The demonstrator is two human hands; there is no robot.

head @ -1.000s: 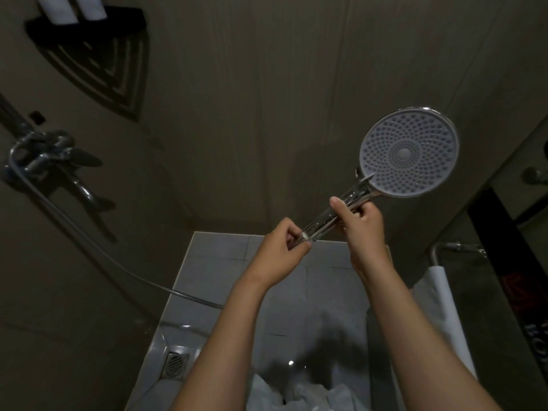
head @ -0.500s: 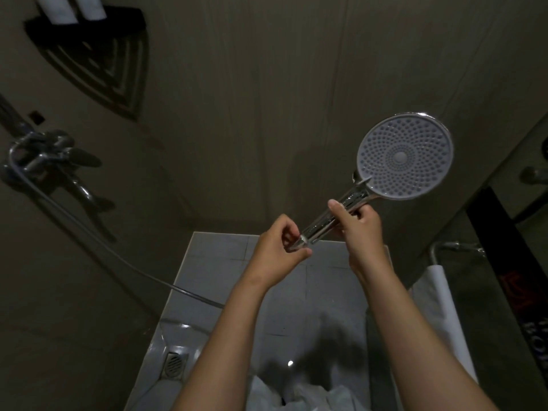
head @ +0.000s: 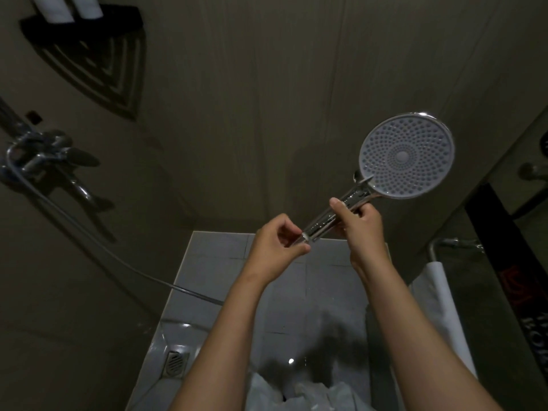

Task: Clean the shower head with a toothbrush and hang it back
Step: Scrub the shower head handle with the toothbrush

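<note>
Chrome round shower head (head: 406, 155): R hand (head: 363, 229) is gripping handle, L hand (head: 275, 247) pinching its end (slick metal, prob.), risking slipping.

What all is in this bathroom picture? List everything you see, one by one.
shower head: one, grey face and chrome handle, held up at right
hose: one, silver, runs from the tap down behind the left arm
tap: one, chrome, left wall
corner shelf: one, black, upper left
bottles: two, white, on the shelf
floor drain: one, metal, bottom left
towel: one, white, hanging at right
left hand: one, pinches the handle's lower end
right hand: one, grips the handle's middle
</note>
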